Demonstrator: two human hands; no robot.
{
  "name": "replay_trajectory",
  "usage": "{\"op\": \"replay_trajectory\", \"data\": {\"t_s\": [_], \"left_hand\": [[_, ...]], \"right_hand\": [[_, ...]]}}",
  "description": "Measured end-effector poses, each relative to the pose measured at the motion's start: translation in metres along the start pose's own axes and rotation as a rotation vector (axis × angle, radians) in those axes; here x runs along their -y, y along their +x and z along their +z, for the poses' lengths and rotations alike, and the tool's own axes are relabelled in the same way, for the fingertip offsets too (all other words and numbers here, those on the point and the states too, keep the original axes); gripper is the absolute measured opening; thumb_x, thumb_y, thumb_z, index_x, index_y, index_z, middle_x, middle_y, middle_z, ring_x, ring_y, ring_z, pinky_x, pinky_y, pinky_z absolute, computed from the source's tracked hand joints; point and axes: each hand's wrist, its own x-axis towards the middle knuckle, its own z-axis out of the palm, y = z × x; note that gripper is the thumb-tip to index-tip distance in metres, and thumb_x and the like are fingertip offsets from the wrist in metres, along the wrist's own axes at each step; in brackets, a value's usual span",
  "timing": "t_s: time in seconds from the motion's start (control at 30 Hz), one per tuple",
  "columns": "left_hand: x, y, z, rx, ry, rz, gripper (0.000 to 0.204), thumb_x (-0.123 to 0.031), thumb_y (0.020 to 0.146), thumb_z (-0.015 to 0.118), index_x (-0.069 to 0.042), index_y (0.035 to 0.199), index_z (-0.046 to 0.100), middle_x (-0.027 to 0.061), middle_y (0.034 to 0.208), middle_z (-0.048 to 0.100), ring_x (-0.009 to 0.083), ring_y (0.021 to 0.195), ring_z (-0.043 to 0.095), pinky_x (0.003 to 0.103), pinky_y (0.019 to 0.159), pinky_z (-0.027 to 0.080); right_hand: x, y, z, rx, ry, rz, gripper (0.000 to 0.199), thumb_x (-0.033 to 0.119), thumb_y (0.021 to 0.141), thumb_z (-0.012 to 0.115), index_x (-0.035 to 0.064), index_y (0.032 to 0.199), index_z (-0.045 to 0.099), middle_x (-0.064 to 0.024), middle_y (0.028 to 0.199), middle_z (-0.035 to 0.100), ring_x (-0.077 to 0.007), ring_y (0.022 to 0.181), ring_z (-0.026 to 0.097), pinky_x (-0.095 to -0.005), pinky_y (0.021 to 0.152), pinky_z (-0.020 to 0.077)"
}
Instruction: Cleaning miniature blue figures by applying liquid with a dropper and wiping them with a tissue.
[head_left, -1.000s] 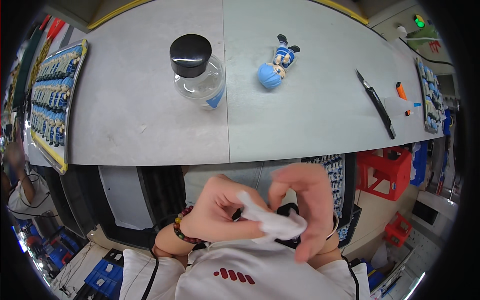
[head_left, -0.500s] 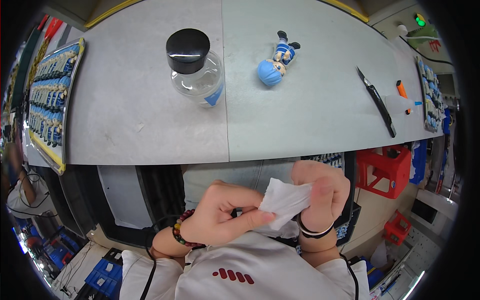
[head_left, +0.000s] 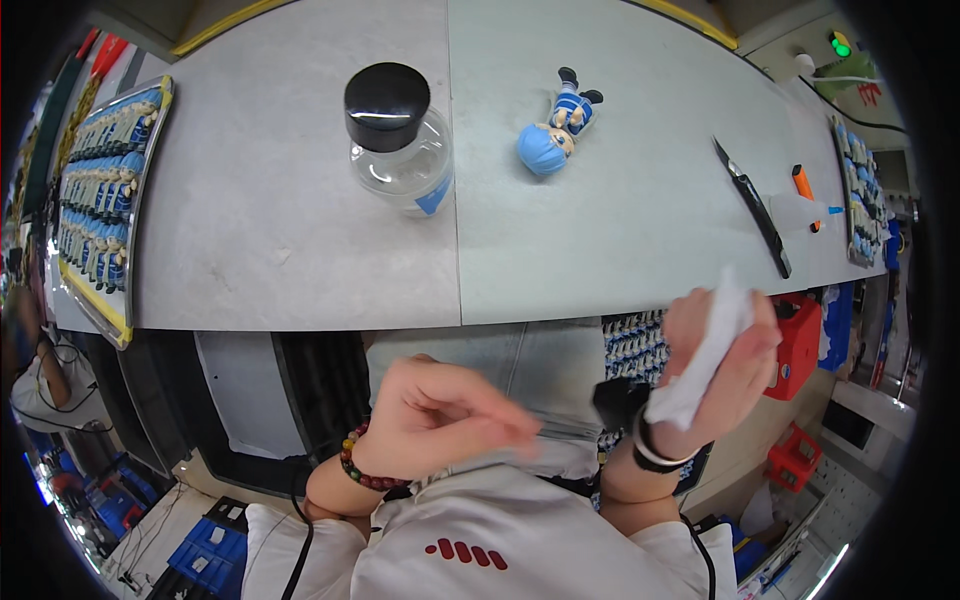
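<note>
A white tissue (head_left: 712, 350), blurred by motion, is gripped in my right hand (head_left: 740, 355) just off the table's front edge. My left hand (head_left: 440, 415) is over my lap, apart from the tissue; its fingers are curled with thumb and forefinger close together, and nothing shows in them. On the table, a small figurine (head_left: 555, 135) with light blue hair and a blue outfit lies on its side. To its left stands a clear jar (head_left: 400, 180) with a black lid.
A black-handled craft knife (head_left: 760, 220) lies at the table's right, near an orange tool (head_left: 803, 182) and a small translucent bottle (head_left: 790, 210). Trays of figurines stand at the left (head_left: 105, 190) and right (head_left: 862, 190) ends. A red stool (head_left: 797, 350) sits below the right edge.
My left hand has let go of the tissue. My right hand has carried it up and to the right, away from the left hand.
</note>
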Motion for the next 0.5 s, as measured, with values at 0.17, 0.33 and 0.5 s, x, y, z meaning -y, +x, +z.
{"op": "replay_trajectory", "data": {"t_s": [0.17, 0.33, 0.5], "left_hand": [[0.02, 0.009, -0.012, 0.509, -0.794, 0.013, 0.082, -0.067, 0.085, 0.021, 0.0, 0.057, 0.058, 0.0084, 0.048, 0.056, 0.0157, 0.034, 0.049, 0.033, 0.047, 0.052], [0.026, 0.017, 0.013, 1.105, -1.537, -0.052, 0.088, -0.075, 0.079, 0.018, 0.0, 0.054, 0.057, 0.0053, 0.048, 0.055, 0.0145, 0.032, 0.046, 0.034, 0.043, 0.052], [0.024, 0.013, 0.021, 1.263, -1.638, -0.006, 0.079, -0.07, 0.081, 0.024, -0.004, 0.056, 0.059, 0.0005, 0.048, 0.054, 0.0171, 0.038, 0.053, 0.024, 0.042, 0.05]], "right_hand": [[0.006, 0.037, -0.003, 0.185, -0.647, 0.081, 0.022, 0.013, 0.09, 0.048, -0.0009, 0.108, 0.05, -0.0012, 0.084, 0.055, -0.0035, 0.068, 0.043, -0.0166, 0.058, 0.0328], [0.01, 0.043, 0.013, 0.012, -0.912, -0.085, 0.033, 0.011, 0.078, 0.06, 0.0052, 0.109, 0.053, -0.0056, 0.103, 0.054, -0.009, 0.073, 0.047, -0.0189, 0.058, 0.0341], [0.024, 0.043, 0.023, -0.005, -0.898, -0.377, 0.042, 0.014, 0.077, 0.06, 0.0019, 0.116, 0.05, -0.0094, 0.119, 0.049, -0.0153, 0.093, 0.045, -0.0245, 0.072, 0.0358]]}}
